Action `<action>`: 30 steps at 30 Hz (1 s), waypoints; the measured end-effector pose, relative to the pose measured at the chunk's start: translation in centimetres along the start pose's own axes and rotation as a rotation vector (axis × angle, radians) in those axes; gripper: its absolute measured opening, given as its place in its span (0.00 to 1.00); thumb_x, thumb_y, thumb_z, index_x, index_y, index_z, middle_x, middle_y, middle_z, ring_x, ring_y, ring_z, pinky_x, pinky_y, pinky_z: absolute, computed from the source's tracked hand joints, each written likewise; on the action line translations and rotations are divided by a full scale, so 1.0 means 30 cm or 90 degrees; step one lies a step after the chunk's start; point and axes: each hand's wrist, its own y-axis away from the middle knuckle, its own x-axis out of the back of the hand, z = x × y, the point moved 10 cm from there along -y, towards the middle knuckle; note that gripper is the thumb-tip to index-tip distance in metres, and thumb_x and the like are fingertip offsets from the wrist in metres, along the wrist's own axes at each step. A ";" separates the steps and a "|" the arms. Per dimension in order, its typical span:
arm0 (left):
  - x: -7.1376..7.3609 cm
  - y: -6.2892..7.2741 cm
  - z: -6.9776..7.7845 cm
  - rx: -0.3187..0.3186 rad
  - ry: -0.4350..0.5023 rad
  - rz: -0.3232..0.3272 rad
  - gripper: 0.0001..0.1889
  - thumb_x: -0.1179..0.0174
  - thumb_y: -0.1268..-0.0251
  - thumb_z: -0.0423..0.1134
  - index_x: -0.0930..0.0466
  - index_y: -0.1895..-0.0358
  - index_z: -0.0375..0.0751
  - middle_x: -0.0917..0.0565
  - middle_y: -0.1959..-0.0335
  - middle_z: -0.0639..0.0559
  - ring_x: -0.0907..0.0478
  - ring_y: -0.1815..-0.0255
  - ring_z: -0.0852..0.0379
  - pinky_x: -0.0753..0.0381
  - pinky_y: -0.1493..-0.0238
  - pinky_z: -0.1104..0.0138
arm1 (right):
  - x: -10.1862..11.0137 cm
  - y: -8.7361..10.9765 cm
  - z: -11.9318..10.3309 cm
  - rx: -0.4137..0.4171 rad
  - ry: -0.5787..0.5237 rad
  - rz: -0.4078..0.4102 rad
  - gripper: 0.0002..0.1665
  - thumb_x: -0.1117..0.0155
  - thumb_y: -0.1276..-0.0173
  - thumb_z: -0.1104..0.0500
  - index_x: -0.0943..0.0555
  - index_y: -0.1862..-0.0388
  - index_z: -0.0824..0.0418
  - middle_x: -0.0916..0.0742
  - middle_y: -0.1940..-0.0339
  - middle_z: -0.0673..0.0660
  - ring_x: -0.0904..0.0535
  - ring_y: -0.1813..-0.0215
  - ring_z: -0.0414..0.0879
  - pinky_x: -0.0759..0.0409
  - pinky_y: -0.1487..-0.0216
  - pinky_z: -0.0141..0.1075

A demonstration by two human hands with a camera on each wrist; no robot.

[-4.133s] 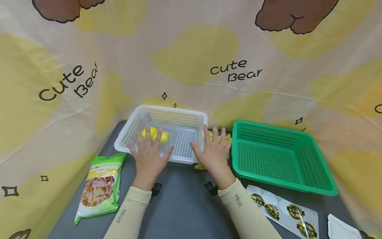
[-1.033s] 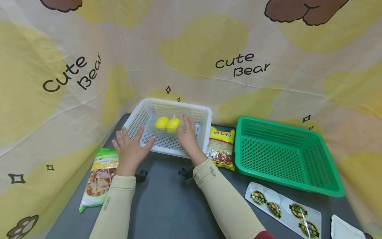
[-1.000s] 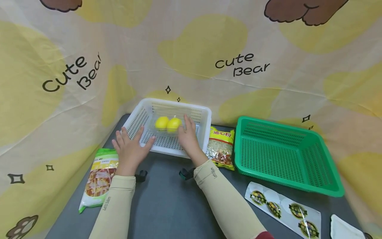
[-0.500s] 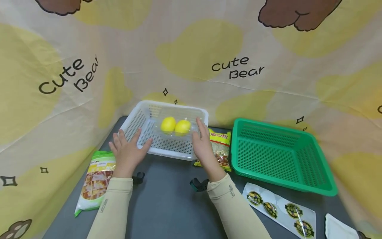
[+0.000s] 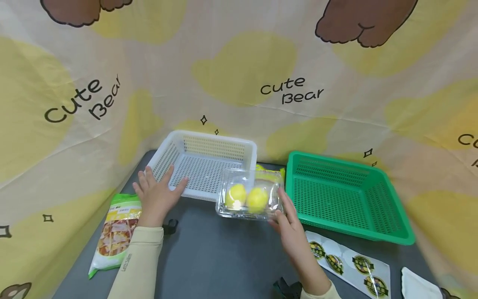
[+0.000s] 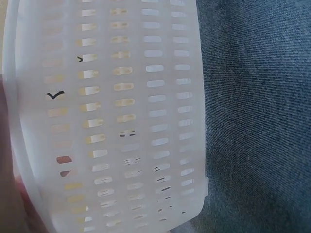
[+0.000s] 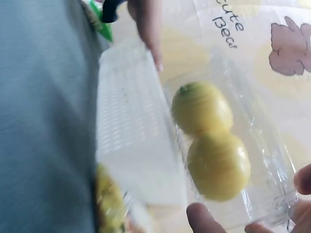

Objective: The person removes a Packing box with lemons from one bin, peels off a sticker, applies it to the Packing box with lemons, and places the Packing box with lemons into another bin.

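Pinching clear box [image 5: 248,181], two yellow fruits [image 5: 257,200] inside, right hand [image 5: 293,231] holds it above table [image 5: 213,257] by right end of white basket [image 5: 201,168]; left hand [image 5: 158,200], fingers spread, at basket's left rim.

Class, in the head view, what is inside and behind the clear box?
Inside the clear box are two yellow fruits. Behind it, a corner of the white basket and part of a yellow packet show; the packet's lower part cannot be made out.
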 end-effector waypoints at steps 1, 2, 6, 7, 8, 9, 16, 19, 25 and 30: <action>0.000 0.001 -0.001 -0.001 0.000 -0.001 0.50 0.56 0.28 0.78 0.42 0.15 0.47 0.74 0.16 0.27 0.84 0.19 0.25 0.83 0.29 0.28 | 0.018 0.029 0.016 -0.012 -0.003 0.002 0.36 0.60 0.12 0.60 0.48 0.11 0.41 0.54 0.11 0.52 0.46 0.16 0.63 0.25 0.31 0.56; 0.001 0.003 0.000 -0.002 0.000 -0.002 0.50 0.56 0.28 0.78 0.42 0.15 0.47 0.74 0.16 0.27 0.84 0.19 0.25 0.83 0.29 0.28 | 0.035 0.058 0.033 -0.024 -0.005 0.004 0.37 0.61 0.12 0.61 0.49 0.11 0.40 0.55 0.11 0.52 0.47 0.16 0.63 0.25 0.31 0.56; 0.000 0.006 -0.002 -0.004 0.004 -0.009 0.50 0.56 0.28 0.78 0.42 0.15 0.46 0.75 0.16 0.27 0.85 0.19 0.25 0.84 0.30 0.28 | 0.086 0.163 0.095 -0.071 0.011 0.009 0.37 0.62 0.12 0.62 0.50 0.10 0.41 0.56 0.10 0.56 0.57 0.14 0.66 0.24 0.32 0.58; 0.000 0.006 -0.002 -0.005 0.004 -0.011 0.50 0.56 0.28 0.78 0.42 0.15 0.46 0.75 0.16 0.27 0.85 0.19 0.25 0.85 0.30 0.28 | 0.096 0.186 0.110 -0.083 0.010 0.010 0.37 0.62 0.12 0.62 0.50 0.10 0.42 0.56 0.10 0.57 0.58 0.14 0.67 0.25 0.32 0.59; 0.000 0.007 -0.001 -0.006 0.004 -0.013 0.50 0.56 0.28 0.78 0.43 0.15 0.46 0.75 0.16 0.27 0.86 0.19 0.25 0.85 0.30 0.28 | 0.104 0.207 0.124 -0.089 0.009 0.011 0.37 0.62 0.12 0.63 0.51 0.10 0.43 0.56 0.10 0.58 0.59 0.14 0.68 0.25 0.32 0.60; -0.001 0.006 -0.002 -0.007 0.003 -0.016 0.50 0.57 0.28 0.78 0.43 0.15 0.46 0.76 0.17 0.26 0.86 0.20 0.24 0.85 0.31 0.28 | 0.110 0.226 0.137 -0.094 0.002 0.010 0.37 0.62 0.12 0.63 0.52 0.10 0.46 0.56 0.10 0.59 0.60 0.14 0.70 0.25 0.32 0.61; 0.001 0.008 0.008 -0.014 0.001 -0.026 0.51 0.56 0.28 0.78 0.43 0.15 0.44 0.76 0.17 0.25 0.87 0.20 0.23 0.87 0.32 0.28 | 0.143 0.301 0.224 -0.128 -0.029 0.061 0.37 0.62 0.15 0.67 0.51 0.10 0.56 0.55 0.11 0.65 0.55 0.17 0.76 0.20 0.36 0.56; 0.005 0.008 0.007 -0.011 0.003 -0.026 0.50 0.56 0.27 0.77 0.42 0.15 0.44 0.76 0.17 0.25 0.87 0.20 0.24 0.88 0.32 0.28 | 0.135 0.308 0.245 -0.130 -0.012 0.081 0.37 0.59 0.16 0.68 0.47 0.11 0.58 0.53 0.11 0.65 0.56 0.16 0.74 0.19 0.37 0.54; 0.001 0.002 0.009 -0.010 -0.001 -0.027 0.50 0.56 0.28 0.78 0.41 0.15 0.44 0.75 0.17 0.25 0.86 0.20 0.24 0.86 0.32 0.27 | 0.109 0.309 0.288 -0.134 -0.014 0.084 0.37 0.56 0.17 0.67 0.44 0.12 0.58 0.49 0.12 0.67 0.55 0.16 0.71 0.17 0.39 0.53; -0.006 0.000 0.003 -0.010 -0.004 -0.028 0.51 0.57 0.28 0.78 0.41 0.15 0.44 0.76 0.17 0.24 0.87 0.20 0.24 0.84 0.32 0.26 | 0.080 0.303 0.347 -0.151 -0.019 0.066 0.36 0.57 0.14 0.65 0.47 0.11 0.56 0.52 0.13 0.68 0.55 0.17 0.74 0.17 0.40 0.56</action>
